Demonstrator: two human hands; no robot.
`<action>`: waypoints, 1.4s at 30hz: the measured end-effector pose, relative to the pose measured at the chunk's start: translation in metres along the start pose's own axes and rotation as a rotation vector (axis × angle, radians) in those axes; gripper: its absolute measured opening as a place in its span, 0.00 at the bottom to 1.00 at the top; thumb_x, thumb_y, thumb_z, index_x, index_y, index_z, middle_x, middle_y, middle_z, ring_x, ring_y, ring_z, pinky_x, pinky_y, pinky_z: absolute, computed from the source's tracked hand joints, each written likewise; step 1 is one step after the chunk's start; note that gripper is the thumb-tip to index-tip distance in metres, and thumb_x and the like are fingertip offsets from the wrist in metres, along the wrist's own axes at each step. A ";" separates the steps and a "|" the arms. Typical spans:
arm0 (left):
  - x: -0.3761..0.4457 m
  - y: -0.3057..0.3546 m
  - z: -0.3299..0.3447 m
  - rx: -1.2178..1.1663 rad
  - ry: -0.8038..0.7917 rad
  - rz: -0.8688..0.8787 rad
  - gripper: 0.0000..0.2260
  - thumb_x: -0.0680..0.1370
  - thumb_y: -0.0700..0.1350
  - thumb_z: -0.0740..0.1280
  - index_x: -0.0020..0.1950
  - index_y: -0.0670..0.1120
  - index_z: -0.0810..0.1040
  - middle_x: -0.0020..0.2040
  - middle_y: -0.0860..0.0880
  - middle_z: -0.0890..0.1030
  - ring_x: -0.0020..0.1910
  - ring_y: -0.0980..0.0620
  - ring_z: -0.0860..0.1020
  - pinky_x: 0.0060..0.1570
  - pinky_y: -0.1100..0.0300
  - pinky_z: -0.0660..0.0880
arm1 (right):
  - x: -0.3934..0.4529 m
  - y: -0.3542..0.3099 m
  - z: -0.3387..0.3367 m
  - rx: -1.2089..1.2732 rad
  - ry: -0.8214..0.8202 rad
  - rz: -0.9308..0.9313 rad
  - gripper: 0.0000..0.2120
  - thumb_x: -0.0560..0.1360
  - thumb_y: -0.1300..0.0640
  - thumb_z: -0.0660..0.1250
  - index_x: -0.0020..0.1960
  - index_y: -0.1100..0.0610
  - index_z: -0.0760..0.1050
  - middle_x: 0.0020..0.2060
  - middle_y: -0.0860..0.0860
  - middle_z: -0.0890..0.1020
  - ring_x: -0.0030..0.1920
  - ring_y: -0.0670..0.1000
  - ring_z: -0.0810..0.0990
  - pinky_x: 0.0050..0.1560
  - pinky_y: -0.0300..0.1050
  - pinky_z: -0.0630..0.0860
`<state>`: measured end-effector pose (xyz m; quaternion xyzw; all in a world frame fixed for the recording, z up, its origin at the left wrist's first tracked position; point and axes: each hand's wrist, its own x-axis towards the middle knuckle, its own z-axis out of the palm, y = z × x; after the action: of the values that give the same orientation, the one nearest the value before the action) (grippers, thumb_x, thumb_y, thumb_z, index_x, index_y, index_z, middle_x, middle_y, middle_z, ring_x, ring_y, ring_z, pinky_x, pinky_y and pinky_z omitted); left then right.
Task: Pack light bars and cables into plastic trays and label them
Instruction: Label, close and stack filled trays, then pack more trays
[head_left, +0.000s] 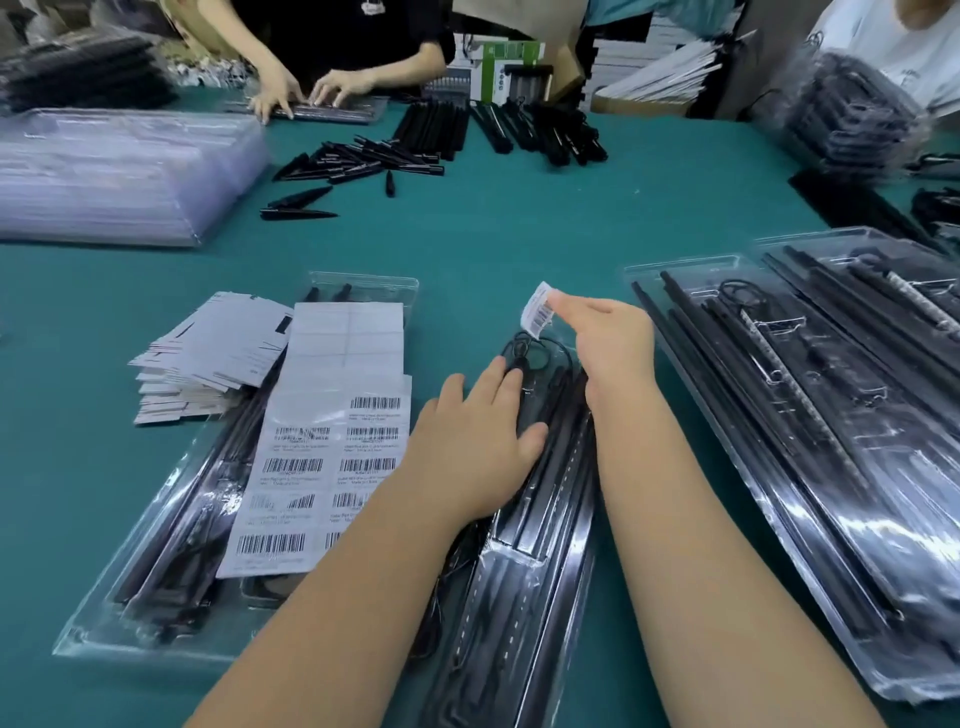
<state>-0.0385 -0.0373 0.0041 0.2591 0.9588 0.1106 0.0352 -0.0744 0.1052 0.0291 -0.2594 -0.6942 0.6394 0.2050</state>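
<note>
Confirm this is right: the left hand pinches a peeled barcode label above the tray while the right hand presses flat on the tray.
Hands are swapped. The head view shows the right hand pinching the barcode label, while the left hand presses flat on the tray.

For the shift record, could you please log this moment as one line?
step: labelling | right hand: pinches barcode label | left hand: presses flat on packed tray | label sheet: left
</note>
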 end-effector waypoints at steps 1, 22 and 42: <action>0.000 0.000 0.000 -0.007 0.005 0.003 0.29 0.81 0.59 0.50 0.78 0.49 0.50 0.79 0.53 0.48 0.73 0.44 0.55 0.68 0.49 0.59 | 0.003 0.001 0.002 -0.068 -0.011 -0.010 0.07 0.69 0.52 0.74 0.34 0.50 0.79 0.33 0.41 0.81 0.34 0.39 0.77 0.33 0.31 0.72; 0.003 0.003 -0.001 -0.133 0.065 -0.015 0.34 0.78 0.57 0.56 0.78 0.50 0.44 0.73 0.51 0.58 0.66 0.46 0.60 0.64 0.52 0.61 | 0.007 0.017 0.005 -0.634 -0.078 -0.205 0.27 0.75 0.53 0.65 0.20 0.51 0.61 0.22 0.47 0.61 0.38 0.54 0.62 0.42 0.43 0.59; 0.006 -0.001 0.000 -0.018 0.040 0.006 0.29 0.78 0.59 0.54 0.77 0.49 0.54 0.78 0.55 0.49 0.69 0.44 0.55 0.64 0.50 0.61 | 0.006 0.017 0.008 -0.917 -0.095 -0.316 0.23 0.78 0.52 0.61 0.25 0.54 0.62 0.28 0.52 0.68 0.42 0.56 0.65 0.55 0.51 0.68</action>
<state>-0.0444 -0.0352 0.0041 0.2593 0.9576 0.1246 0.0178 -0.0829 0.1035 0.0108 -0.1849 -0.9439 0.2399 0.1320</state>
